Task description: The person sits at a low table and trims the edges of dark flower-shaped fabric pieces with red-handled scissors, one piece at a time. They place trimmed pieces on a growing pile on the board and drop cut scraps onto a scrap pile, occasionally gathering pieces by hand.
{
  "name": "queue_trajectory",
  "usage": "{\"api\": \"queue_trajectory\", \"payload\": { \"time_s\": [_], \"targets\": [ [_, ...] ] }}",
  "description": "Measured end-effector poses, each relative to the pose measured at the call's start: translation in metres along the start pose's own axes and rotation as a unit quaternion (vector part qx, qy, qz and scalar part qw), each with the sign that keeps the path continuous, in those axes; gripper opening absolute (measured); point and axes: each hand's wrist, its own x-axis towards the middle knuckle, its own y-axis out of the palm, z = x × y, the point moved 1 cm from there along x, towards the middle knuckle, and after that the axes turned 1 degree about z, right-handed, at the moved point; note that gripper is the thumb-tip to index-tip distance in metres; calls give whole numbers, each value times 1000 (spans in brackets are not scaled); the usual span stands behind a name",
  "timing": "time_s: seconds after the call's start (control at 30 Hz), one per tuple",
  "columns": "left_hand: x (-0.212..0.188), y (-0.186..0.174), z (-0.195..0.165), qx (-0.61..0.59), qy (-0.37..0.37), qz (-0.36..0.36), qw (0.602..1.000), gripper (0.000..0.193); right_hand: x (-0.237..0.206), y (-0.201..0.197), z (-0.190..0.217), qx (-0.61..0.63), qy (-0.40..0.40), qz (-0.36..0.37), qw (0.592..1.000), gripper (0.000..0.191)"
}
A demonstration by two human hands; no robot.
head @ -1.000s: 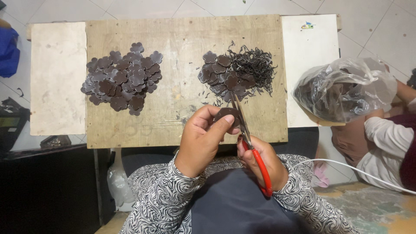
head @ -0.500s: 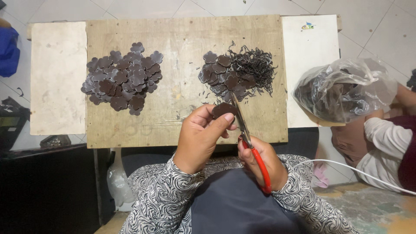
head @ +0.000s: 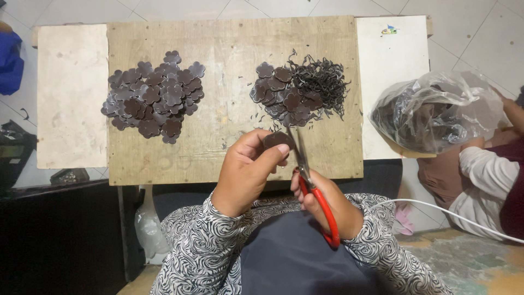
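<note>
The person wears a long-sleeved top in a dense black-and-white swirling, zebra-like print; both sleeves reach the wrists and end in plain edges. The left hand (head: pixel 245 172) and right hand (head: pixel 326 203) are bare, without gloves, rings or a watch. A smooth dark navy cloth covers the lap between the sleeves.

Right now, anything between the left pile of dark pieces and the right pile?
Head view: only bare wooden board between left pile and right pile; a few tiny scraps near the right one.

Left hand (head: pixel 245 172) pinches a dark flower-shaped piece (head: pixel 277 140); right hand (head: pixel 322 202) works red-handled scissors (head: pixel 312 188) at its edge. Two piles of pieces on the desk (head: pixel 229 114).
</note>
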Motion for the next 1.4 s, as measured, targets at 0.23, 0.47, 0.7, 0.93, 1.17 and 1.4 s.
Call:
{"api": "queue_trajectory", "payload": {
  "time_s": [0.23,0.47,0.7,0.93,1.17,1.4],
  "targets": [
    [-1,0,-2,-16,1,-5,1000,10,2,0,3,5,-4,-6,1000,78],
    [-2,-3,1,4,9,7,1000,11,2,2,5,-4,-2,14,1000,79],
    [-7,1,-6,-26,4,-3,1000,8,4,6,10,2,-5,9,1000,89],
    [-10,0,-7,-34,2,-3,999,8,6,9,7,27,16,14,999,88],
    [-11,2,-8,-22,11,-2,1000,8,6,9,11,10,7,16,1000,89],
    [-13,3,-9,-12,3,-14,1000,9,5,10,9,1,1,6,1000,79]
  ]
}}
